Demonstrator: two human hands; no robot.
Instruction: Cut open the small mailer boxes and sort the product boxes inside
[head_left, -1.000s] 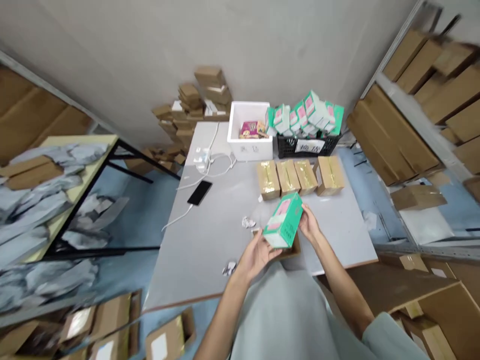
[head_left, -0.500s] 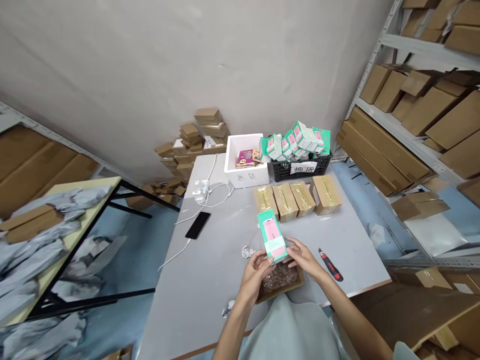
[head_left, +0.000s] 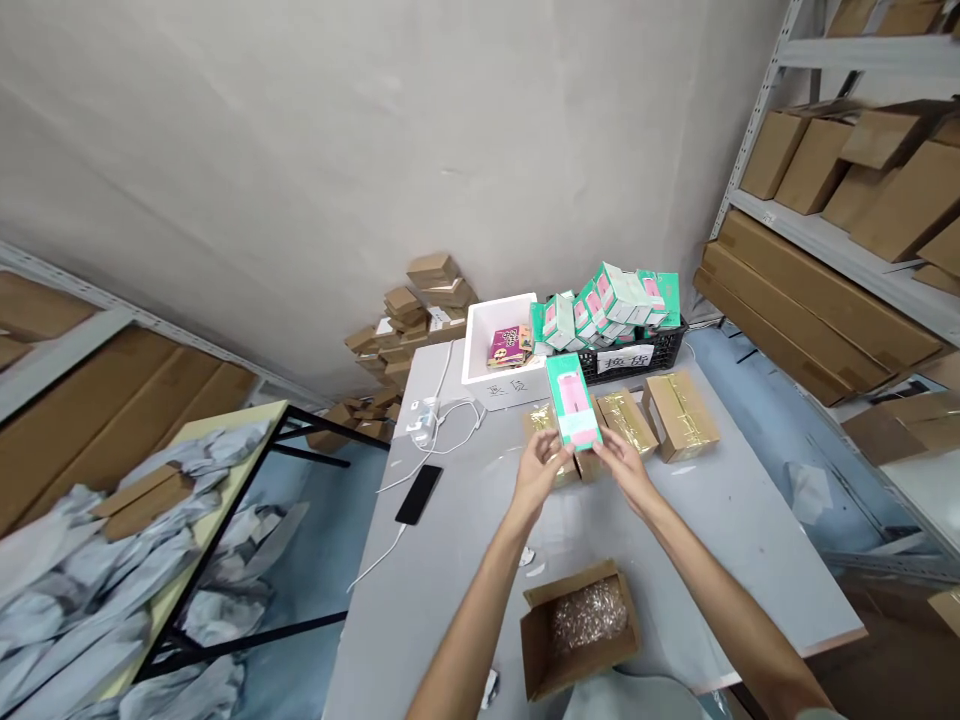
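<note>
Both my hands hold a green and pink box [head_left: 573, 401] upright over the grey table [head_left: 465, 560]. My left hand [head_left: 541, 466] grips its lower left side and my right hand [head_left: 621, 466] its lower right. Right behind the box lie several brown parcels taped in gold [head_left: 679, 415]. An open cardboard box [head_left: 579, 628] with bubble wrap inside sits near the table's front edge, below my arms.
A black crate [head_left: 637, 348] piled with green and pink boxes and a white foam box [head_left: 501, 350] stand at the table's far end. A phone [head_left: 419, 493] on a white cable lies at left. Shelves of cartons [head_left: 825, 290] line the right; a side table with grey bags [head_left: 112, 560] is left.
My hands have carried the green and pink box away from the open cardboard box and forward, up to the row of gold-taped parcels. The view has tilted upward.
</note>
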